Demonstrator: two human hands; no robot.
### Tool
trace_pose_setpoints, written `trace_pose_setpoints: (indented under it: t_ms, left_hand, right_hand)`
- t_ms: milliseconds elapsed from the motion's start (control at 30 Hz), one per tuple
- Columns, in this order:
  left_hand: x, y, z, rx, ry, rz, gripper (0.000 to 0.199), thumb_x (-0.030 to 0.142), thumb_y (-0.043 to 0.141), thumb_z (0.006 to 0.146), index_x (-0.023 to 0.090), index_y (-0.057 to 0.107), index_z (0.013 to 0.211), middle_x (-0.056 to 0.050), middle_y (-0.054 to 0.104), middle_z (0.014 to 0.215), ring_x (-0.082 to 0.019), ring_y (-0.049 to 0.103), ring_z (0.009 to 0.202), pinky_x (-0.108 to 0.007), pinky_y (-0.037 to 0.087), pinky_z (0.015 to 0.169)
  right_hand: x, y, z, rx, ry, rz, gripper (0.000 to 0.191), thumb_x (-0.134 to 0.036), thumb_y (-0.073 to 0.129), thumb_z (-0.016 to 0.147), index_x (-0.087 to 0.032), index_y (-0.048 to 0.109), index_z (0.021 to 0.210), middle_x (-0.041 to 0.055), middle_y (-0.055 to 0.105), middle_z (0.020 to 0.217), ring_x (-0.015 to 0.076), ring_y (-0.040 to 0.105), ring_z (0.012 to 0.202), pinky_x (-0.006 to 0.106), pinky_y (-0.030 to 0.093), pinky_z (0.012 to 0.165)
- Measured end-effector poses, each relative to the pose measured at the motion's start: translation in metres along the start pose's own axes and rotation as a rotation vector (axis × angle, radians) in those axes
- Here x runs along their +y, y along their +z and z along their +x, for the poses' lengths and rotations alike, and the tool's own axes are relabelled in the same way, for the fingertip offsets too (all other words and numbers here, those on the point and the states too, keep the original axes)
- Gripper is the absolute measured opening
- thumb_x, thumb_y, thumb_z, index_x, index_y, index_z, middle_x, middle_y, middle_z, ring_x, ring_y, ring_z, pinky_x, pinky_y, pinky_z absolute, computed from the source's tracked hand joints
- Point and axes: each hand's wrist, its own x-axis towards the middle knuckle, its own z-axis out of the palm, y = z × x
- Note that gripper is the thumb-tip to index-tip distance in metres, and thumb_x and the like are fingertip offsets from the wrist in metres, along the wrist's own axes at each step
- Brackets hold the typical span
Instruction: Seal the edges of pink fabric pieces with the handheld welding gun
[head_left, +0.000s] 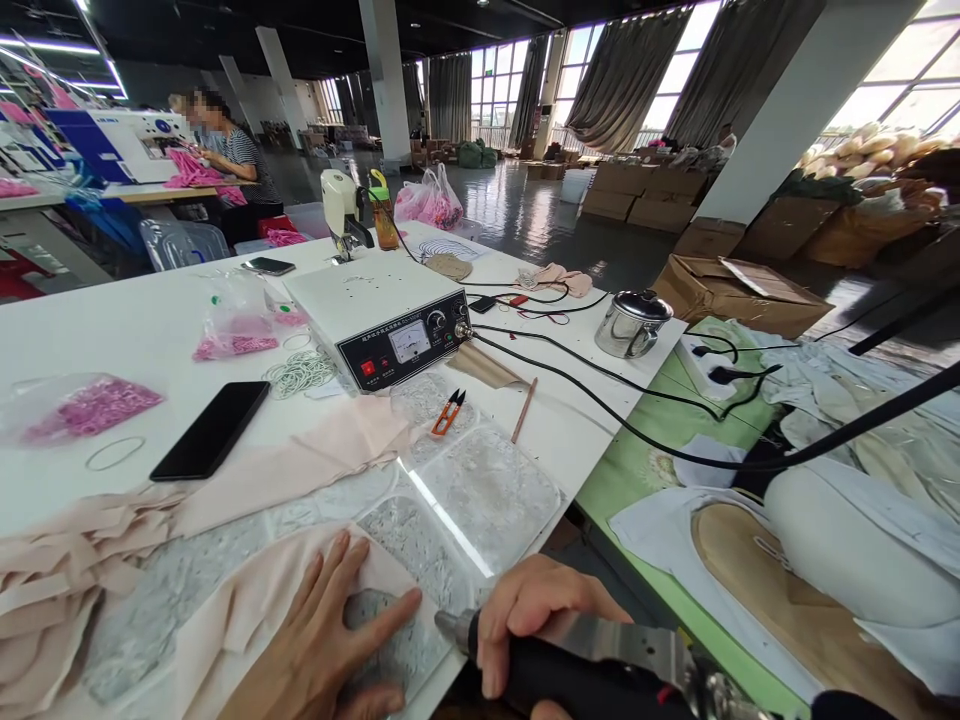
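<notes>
My left hand (322, 625) lies flat with spread fingers on a pale pink piece of fabric (240, 610), pressing it against the clear mat (487, 490). My right hand (540, 600) is wrapped round a handheld ultrasonic welding gun (600, 665) with a black grip and a metal body. Its grey metal tip (454, 628) points left at the fabric's right edge, near my left thumb; whether it touches the fabric I cannot tell. More pale pink fabric strips (82, 560) are heaped at the left, and a longer strip (300, 460) stretches across behind my left hand.
A control box (405, 340) with a dial stands mid-table, its black cable (600, 385) running right. Orange thread snips (448, 412), a black phone (210, 430), rubber bands (301, 374) and a metal mug (634, 325) lie around. A green side table (652, 440) holds white garments. A co-worker (236, 160) sits behind.
</notes>
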Motion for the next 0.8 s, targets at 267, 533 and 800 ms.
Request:
trace_pose_setpoints:
  t_ms: [267, 533, 800]
  left_hand:
    - [-0.001, -0.002, -0.001, -0.017, 0.024, -0.002, 0.082, 0.073, 0.073, 0.081, 0.047, 0.046, 0.154, -0.014, 0.046, 0.157, -0.046, 0.056, 0.132, -0.053, 0.061, 0.094]
    - [0.014, -0.003, -0.001, 0.02, -0.093, -0.207, 0.088, 0.073, 0.082, 0.073, 0.048, 0.05, 0.151, -0.013, 0.031, 0.167, -0.051, 0.047, 0.139, -0.063, 0.056, 0.098]
    - [0.017, -0.01, 0.008, 0.03, -0.129, -0.341, 0.069, 0.077, 0.07, 0.082, 0.045, 0.06, 0.143, -0.016, 0.037, 0.162, -0.05, 0.044, 0.141, -0.068, 0.05, 0.101]
  right_hand:
    - [0.005, -0.002, -0.003, -0.016, 0.011, 0.021, 0.025, -0.042, 0.08, 0.085, -0.032, 0.07, 0.105, 0.0015, 0.075, 0.081, 0.0154, 0.068, 0.057, 0.029, 0.056, 0.057]
    - [0.015, -0.011, 0.0, -0.101, -0.066, -0.031, 0.023, -0.051, 0.062, 0.095, -0.036, 0.065, 0.112, 0.001, 0.068, 0.08, 0.0174, 0.065, 0.051, 0.034, 0.059, 0.049]
    - [0.02, 0.012, 0.009, 0.003, -0.083, -0.06, 0.021, -0.041, 0.056, 0.095, -0.032, 0.062, 0.113, 0.0031, 0.06, 0.09, 0.0167, 0.061, 0.062, 0.036, 0.058, 0.059]
